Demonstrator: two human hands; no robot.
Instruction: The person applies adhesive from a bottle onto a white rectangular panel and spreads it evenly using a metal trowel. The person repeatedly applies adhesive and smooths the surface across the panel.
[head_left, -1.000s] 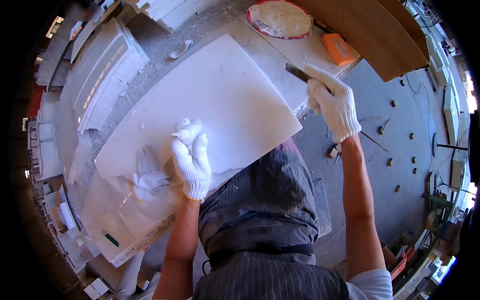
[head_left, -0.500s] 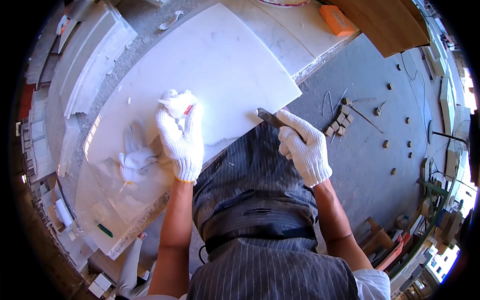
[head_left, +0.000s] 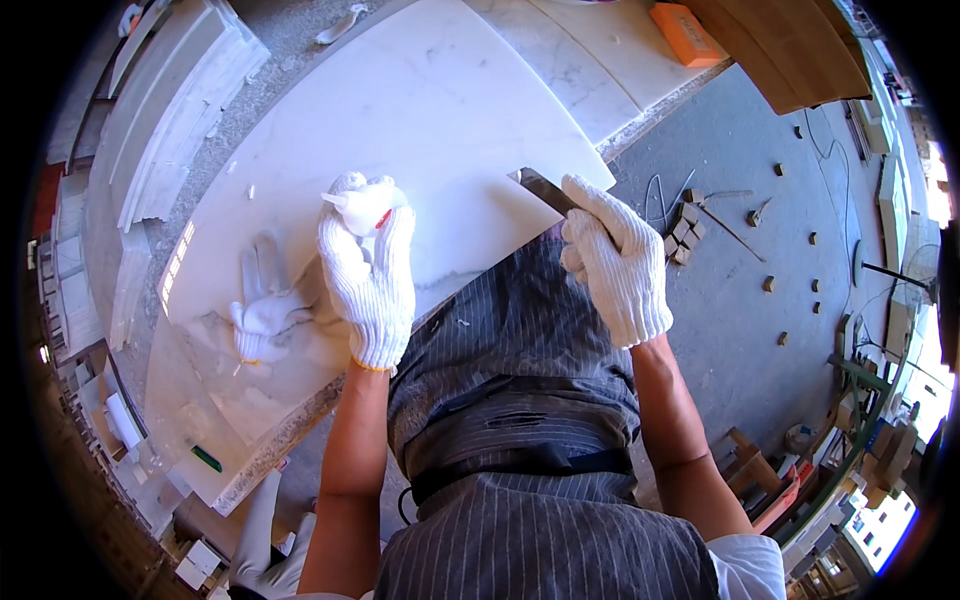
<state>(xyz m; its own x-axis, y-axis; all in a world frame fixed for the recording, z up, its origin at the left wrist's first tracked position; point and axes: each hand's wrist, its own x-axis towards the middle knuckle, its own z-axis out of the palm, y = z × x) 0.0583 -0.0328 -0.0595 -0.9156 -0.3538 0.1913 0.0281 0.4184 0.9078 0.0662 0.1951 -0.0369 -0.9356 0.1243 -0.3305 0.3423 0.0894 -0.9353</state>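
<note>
My left hand point(head_left: 368, 285), in a white knitted glove, is closed around a small white squeeze bottle point(head_left: 362, 208) with a pointed nozzle and a red mark. It is over the near part of a white marble slab point(head_left: 450, 110). My right hand point(head_left: 622, 265), gloved the same way, grips a flat-bladed scraper point(head_left: 545, 190). The blade points left over the slab near its right corner; I cannot tell whether it touches the stone. A loose white glove point(head_left: 268, 310) lies on the slab left of my left hand.
An orange box point(head_left: 688, 35) and a brown cardboard piece point(head_left: 780, 50) are at the far right. Small blocks point(head_left: 685, 232) and rods lie on the grey floor. Stacked stone strips point(head_left: 175, 130) stand at left, and a green object point(head_left: 207, 458) rests near the slab's lower edge.
My right hand and the scraper have moved up and farther over the slab. My left hand, still around the bottle, has shifted slightly right. The view has moved a little.
</note>
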